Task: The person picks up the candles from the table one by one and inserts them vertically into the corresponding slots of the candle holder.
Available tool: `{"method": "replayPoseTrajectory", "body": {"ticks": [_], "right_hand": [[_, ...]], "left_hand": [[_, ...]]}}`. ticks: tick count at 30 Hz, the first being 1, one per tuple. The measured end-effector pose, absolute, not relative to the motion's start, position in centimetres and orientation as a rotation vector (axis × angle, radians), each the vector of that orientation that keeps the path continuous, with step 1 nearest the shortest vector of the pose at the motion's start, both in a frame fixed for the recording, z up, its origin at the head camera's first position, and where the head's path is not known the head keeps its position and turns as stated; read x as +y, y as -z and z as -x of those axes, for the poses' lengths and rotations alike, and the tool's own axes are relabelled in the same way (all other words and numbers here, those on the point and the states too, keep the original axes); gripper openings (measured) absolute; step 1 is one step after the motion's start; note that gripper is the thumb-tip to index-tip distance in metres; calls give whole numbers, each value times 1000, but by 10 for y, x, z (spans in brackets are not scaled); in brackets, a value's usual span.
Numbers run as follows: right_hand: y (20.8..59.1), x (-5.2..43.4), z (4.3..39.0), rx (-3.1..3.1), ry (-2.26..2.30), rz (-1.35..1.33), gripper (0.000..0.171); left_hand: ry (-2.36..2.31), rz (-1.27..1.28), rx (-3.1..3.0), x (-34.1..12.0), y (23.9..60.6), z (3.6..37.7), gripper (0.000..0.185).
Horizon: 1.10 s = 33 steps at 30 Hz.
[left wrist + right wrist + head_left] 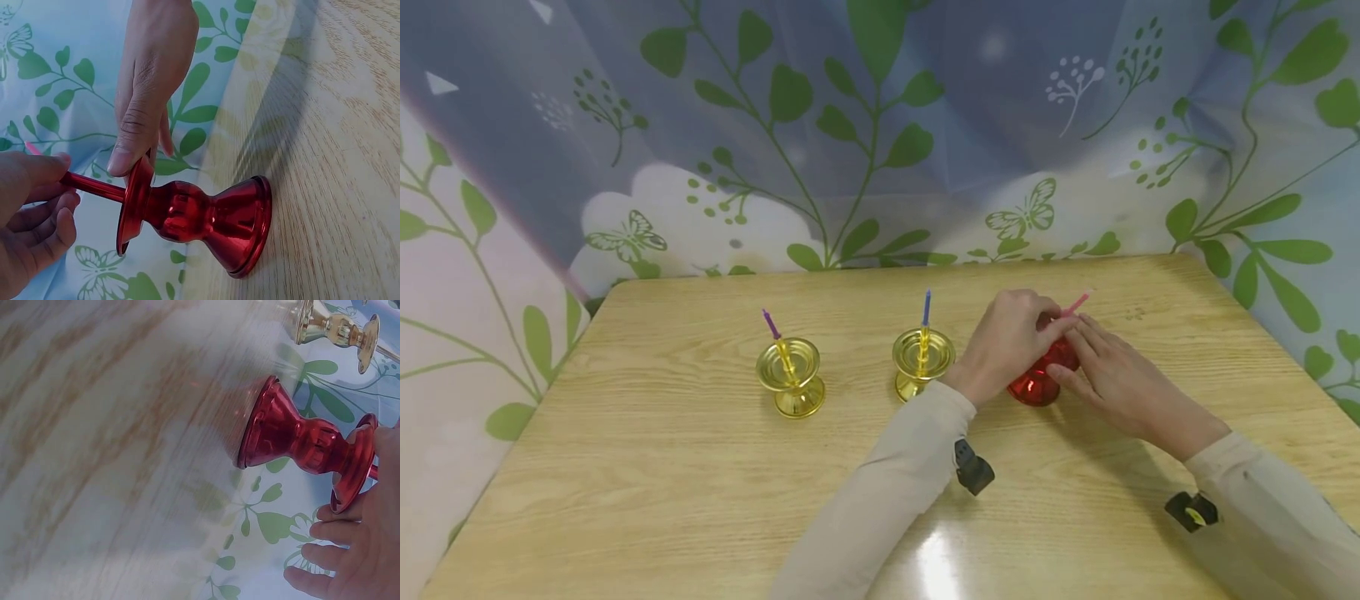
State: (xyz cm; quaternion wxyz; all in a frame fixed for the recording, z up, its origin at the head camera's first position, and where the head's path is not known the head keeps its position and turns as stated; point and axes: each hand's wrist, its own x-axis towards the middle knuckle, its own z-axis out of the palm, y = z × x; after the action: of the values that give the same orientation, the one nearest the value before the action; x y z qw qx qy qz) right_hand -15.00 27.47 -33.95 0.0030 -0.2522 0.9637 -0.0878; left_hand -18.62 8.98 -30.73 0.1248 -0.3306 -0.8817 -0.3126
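At the right of the head view, a red metallic candle holder [1036,388] stands upright on the table. My left hand [1011,337] pinches a pink candle [1078,302] at the top of the holder's red stem [100,187]. Only the candle's tip shows past the fingers. My right hand [1120,379] holds the rim of the holder's dish [134,203], thumb on the near side. Its other fingers [334,534] stretch out beside and below the dish.
Two gold candle holders stand to the left on the wooden table [662,475]: the middle one [910,385] with a blue candle [927,308], the far left one [800,400] with a tilted purple candle [771,325]. A leaf-patterned cloth [887,150] hangs behind the table.
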Motion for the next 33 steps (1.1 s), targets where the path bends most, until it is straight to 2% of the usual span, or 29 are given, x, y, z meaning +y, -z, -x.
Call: {"method": "replayPoseTrajectory", "body": {"ticks": [10,22,28,33], "right_hand": [[339,274,150,3025,265,808,75],[340,273,150,3030,294,810,73],[340,273,150,3030,306,815,73],[340,274,151,3023,300,795,73]], "left_hand": [[907,853,-2616,93,302,185,24],[1406,782,-2420,89,320,187,18],[1356,786,-2335,91,330,187,19],[1239,772,-2462,91,324,185,20]]}}
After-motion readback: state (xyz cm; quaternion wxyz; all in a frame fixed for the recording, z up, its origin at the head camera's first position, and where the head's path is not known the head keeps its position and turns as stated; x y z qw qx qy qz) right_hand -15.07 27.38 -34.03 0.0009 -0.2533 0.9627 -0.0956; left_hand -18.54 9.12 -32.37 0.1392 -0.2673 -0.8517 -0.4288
